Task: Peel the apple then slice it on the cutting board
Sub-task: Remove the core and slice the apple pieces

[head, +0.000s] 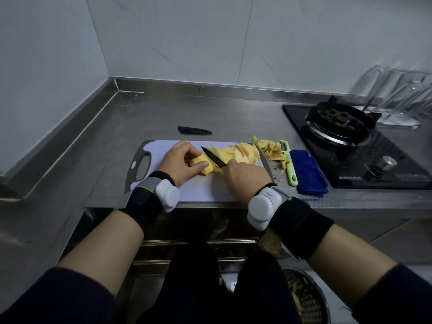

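A peeled, pale yellow apple piece (203, 166) lies on the white cutting board (201, 190). My left hand (180, 160) grips it from the left, fingers curled over the top and thumb along its near side. My right hand (245, 175) holds a small black knife (214, 156), whose blade rests across the piece's right end, tip pointing away to the left. A heap of cut apple slices (238, 152) lies on the board just right of the blade.
Apple peelings (272, 149) and a light green peeler (289, 166) lie right of the board beside a blue cloth (308, 174). A black knife sheath (195, 130) sits behind the board. A black gas hob (346, 136) stands at the right. A bin (304, 298) is below.
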Motion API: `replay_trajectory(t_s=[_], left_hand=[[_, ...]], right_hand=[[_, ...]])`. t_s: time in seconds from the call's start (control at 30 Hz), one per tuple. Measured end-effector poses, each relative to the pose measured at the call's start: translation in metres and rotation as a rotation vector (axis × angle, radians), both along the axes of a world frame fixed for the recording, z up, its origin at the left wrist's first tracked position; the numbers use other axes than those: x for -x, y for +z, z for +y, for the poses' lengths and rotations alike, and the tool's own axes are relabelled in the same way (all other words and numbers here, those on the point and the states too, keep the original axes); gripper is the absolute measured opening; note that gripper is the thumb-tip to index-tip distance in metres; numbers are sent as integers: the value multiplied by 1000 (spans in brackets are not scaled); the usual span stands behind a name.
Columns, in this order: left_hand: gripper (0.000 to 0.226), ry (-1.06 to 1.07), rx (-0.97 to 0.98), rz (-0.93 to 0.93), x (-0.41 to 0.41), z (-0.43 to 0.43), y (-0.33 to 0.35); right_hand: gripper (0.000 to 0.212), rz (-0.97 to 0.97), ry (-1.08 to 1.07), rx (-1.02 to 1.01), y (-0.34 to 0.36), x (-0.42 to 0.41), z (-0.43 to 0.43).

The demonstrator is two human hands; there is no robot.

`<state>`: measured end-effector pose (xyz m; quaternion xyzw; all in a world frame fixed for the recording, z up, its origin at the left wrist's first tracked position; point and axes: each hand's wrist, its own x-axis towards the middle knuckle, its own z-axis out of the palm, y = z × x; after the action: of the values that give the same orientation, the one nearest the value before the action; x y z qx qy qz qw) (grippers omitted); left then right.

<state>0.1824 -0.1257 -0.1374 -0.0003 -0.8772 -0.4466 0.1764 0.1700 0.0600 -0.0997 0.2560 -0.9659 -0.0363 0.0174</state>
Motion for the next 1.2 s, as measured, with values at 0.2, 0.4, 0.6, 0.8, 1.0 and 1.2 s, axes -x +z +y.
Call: replay_trajectory(t_s=[0.2,0.4,0.6,0.8,1.0,1.2], left_hand=[[27,0,5,-3,0,-1,0],[27,-4,-16,-3,-1,0,0],[28,-9,-18,-2,1,0,-2],[28,-7,-37,-4,2,-1,-3],[28,-7,-32,1,2,0,-2],[28,-2,-28,-1,1,-2,-2]], right_hand=[[17,-28,7,-66,0,2,-4],[18,-42,-5,-75,-2,3,-6],[19,-69,-36,-85,-5,2,-6],[17,-18,9,-108,-10,3,-3],[23,-94,-7,-145,-14,7,-15],[29,-123,-44,-93,-12,17,-6]])
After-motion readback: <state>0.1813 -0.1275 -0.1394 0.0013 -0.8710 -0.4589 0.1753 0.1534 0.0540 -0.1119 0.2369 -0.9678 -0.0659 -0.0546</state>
